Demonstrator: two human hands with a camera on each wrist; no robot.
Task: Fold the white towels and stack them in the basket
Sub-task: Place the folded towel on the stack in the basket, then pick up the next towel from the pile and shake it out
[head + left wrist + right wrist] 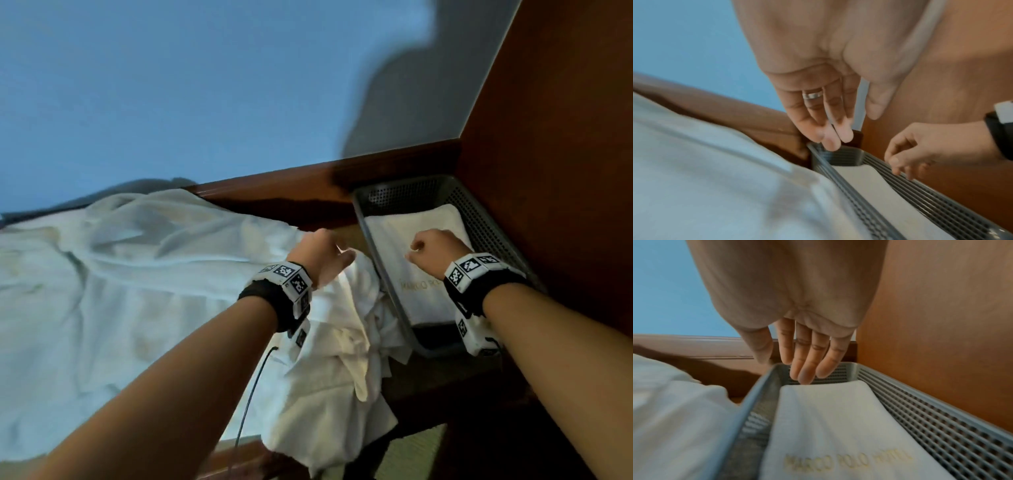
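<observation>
1. I am seeing the grey perforated basket sitting in the wooden corner, holding one folded white towel with blurred gold lettering.
2. My right hand is hovering over that towel, fingers relaxed, gripping nothing.
3. My left hand is hanging released above the unfolded towels heaped just left of the basket.
4. The basket's near end is lying hidden behind my right wrist.
</observation>
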